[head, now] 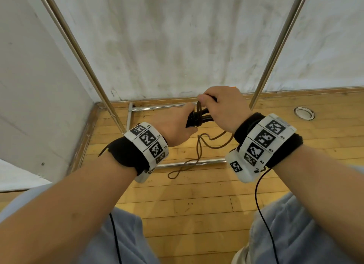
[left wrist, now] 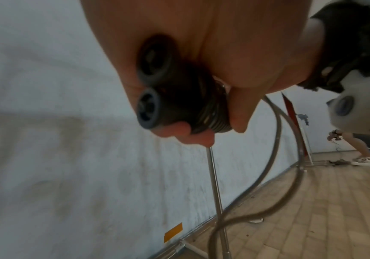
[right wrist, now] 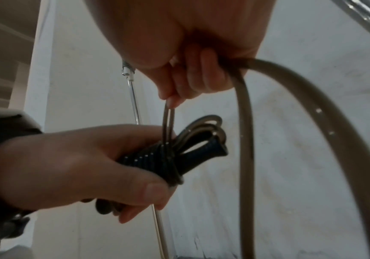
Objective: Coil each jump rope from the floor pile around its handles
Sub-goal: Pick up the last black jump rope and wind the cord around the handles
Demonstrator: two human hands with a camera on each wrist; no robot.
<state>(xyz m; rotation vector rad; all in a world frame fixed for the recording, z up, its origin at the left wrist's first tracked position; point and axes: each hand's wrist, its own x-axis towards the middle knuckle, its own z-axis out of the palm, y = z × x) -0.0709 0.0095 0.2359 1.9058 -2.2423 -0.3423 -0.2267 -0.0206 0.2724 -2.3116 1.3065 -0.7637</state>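
Two black handles (head: 197,117), held together at centre frame, sit in the left hand (head: 173,125), its fingers curled round them. The right hand (head: 222,108) pinches the brown rope (head: 199,145) taut just above the coils; its slack trails to the wooden floor (head: 197,194) below. Winding appears midway; the next turn likely needs steady tension.

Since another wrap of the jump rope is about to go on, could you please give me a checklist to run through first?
1. Left hand grips both handles together: ok.
2. Wraps already on the handles sit side by side: ok.
3. Right hand pinches the rope above the bundle: ok.
4. Slack rope hanging to the wooden floor is free of knots: not ok, it twists and crosses itself.
5. Slack clear of the metal rack bar: cannot tell.
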